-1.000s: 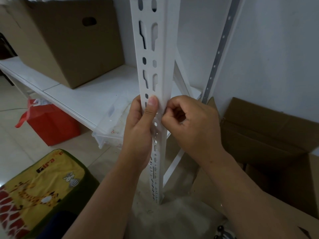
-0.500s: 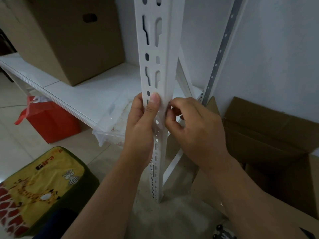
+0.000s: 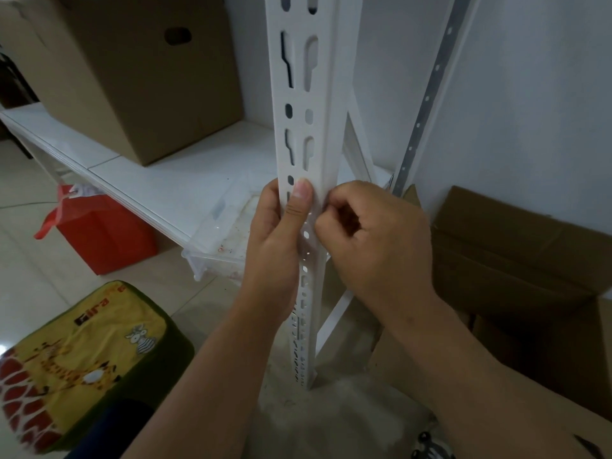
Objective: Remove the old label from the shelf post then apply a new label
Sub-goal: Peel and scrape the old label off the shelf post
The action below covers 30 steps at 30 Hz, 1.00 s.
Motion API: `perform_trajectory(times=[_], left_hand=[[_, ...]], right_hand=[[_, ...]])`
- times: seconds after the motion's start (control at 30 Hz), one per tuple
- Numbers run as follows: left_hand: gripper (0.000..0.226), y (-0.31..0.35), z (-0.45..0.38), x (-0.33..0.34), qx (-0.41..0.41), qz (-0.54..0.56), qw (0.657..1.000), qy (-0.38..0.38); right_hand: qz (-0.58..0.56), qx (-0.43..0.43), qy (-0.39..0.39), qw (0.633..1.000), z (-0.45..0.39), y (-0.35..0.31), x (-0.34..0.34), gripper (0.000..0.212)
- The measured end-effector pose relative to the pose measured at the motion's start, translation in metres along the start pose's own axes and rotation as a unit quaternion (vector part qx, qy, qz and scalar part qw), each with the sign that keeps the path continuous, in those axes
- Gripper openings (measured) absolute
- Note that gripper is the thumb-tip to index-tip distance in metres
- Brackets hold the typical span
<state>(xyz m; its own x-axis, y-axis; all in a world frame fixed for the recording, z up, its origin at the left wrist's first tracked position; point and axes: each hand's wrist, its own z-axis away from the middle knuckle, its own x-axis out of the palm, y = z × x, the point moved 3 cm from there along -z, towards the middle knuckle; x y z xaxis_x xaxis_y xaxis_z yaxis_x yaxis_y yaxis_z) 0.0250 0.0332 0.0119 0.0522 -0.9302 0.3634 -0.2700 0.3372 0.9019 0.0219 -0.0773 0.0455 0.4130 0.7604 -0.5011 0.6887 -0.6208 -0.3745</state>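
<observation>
Where the white wall point(image 3: 530, 94) meets the tiled floor point(image 3: 26, 276), a white shelf point(image 3: 149, 180) is seen carrying a large cardboard box point(image 3: 132, 77), and a second, opened cardboard box point(image 3: 516, 260) is set on the floor at the right. Under the shelf a red bag point(image 3: 102, 233) and a clear plastic bin point(image 3: 225, 240) are placed, and a yellow cushion printed with a giraffe point(image 3: 76, 359) is seen at the lower left. A grey perforated strip point(image 3: 427, 94) is fixed up the wall.

At the shelf's front corner the white slotted shelf post point(image 3: 308, 94) stands upright, and it is gripped at mid-height by both hands. The left hand point(image 3: 275, 246) is wrapped round the post from the left: its thumb is laid flat up the front face, its fingers are curled behind the post's left edge. The right hand point(image 3: 381, 240) is curled tightly, and its fingertips point(image 3: 326, 202) are pressed together against the post's right front edge, just beside the left thumb tip. Whether a label is pinched there cannot be told; no label can be made out against the white metal, and the spot is covered by the thumb and the fingertips.
</observation>
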Motion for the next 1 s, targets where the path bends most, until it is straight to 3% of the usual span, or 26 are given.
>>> perform_trajectory(times=[0.13, 0.27, 0.33, 0.4, 0.47, 0.53, 0.6, 0.77, 1.0], left_hand=[[0.040, -0.001, 0.000, -0.001, -0.012, 0.016, 1.000, 0.007], [0.036, -0.001, 0.003, 0.000, -0.006, -0.011, 1.000, 0.019], [0.041, -0.003, 0.008, 0.001, 0.030, -0.094, 0.994, 0.046], [0.044, -0.004, 0.017, 0.000, 0.104, -0.199, 0.968, 0.111], [0.037, 0.000, 0.026, 0.001, 0.211, -0.298, 0.917, 0.164], [0.027, 0.003, 0.034, 0.004, 0.301, -0.374, 0.865, 0.147], [0.023, 0.006, 0.038, 0.008, 0.341, -0.401, 0.844, 0.105], [0.024, 0.004, 0.036, 0.012, 0.340, -0.398, 0.851, 0.049], [0.010, 0.003, 0.033, 0.016, 0.339, -0.396, 0.852, 0.045]], right_hand=[[-0.083, -0.012, -0.039, 0.996, 0.025, -0.014, 0.010, 0.014], [-0.211, 0.135, -0.025, 0.968, 0.030, 0.008, 0.005, 0.007], [-0.270, 0.197, -0.037, 0.942, 0.030, 0.014, 0.001, 0.007], [-0.318, 0.226, -0.057, 0.919, 0.030, 0.014, -0.001, 0.009], [-0.366, 0.241, -0.075, 0.896, 0.029, 0.015, -0.003, 0.012], [-0.432, 0.261, -0.080, 0.860, 0.028, 0.016, -0.005, 0.016], [-0.490, 0.280, -0.089, 0.821, 0.028, 0.018, -0.006, 0.022], [-0.541, 0.299, -0.115, 0.778, 0.031, 0.023, -0.008, 0.028], [-0.552, 0.297, -0.117, 0.770, 0.034, 0.032, -0.009, 0.031]])
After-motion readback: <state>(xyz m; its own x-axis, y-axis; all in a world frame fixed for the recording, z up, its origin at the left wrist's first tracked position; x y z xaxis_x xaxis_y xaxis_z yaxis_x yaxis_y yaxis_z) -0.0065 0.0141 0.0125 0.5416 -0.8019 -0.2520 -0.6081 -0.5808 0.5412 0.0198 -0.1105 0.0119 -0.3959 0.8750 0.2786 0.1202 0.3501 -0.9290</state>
